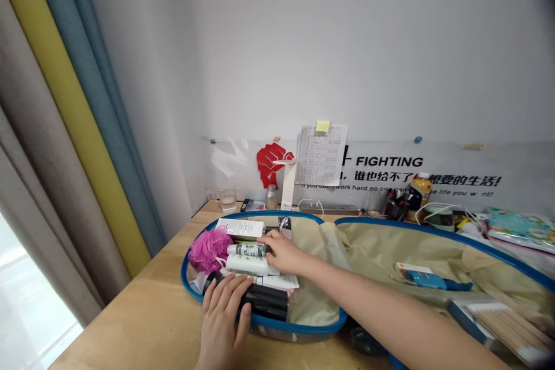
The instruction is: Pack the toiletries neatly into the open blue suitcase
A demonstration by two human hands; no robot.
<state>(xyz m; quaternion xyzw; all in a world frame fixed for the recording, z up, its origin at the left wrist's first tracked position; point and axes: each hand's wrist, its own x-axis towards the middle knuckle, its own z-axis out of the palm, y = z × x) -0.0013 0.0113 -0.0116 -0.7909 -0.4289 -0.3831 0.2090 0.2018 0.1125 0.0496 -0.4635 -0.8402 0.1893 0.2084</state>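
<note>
1. An open suitcase (303, 330) with a blue rim lies on the tabletop (139, 312), its two halves spread side by side.
2. The left hand (226, 307) comes over the suitcase's near rim; its fingers are extended over a black cylinder (271, 300), the thumb set apart from them, in a fairly wide, loose spread.
3. The black cylinder lies on its side in the suitcase's left half, along the near rim.
4. The right hand (284, 251) is above the middle of the suitcase's left half, its forearm crossing from the suitcase's right half. Its fingertips touch the right end of a small clear bottle (249, 250); I cannot tell whether they are closed around it.
5. That bottle lies in the suitcase's left half, between a white box (240, 228) toward the far rim and a white bottle (247, 265) nearer the front.
6. A white tube (280, 282) lies between the white bottle and the cylinder, and a pink mesh puff (210, 248) sits against the suitcase's left rim.
7. The suitcase's right half holds a blue item (427, 280).
8. Behind the suitcase stand a clear cup (228, 202) and a white lamp (288, 185).
</note>
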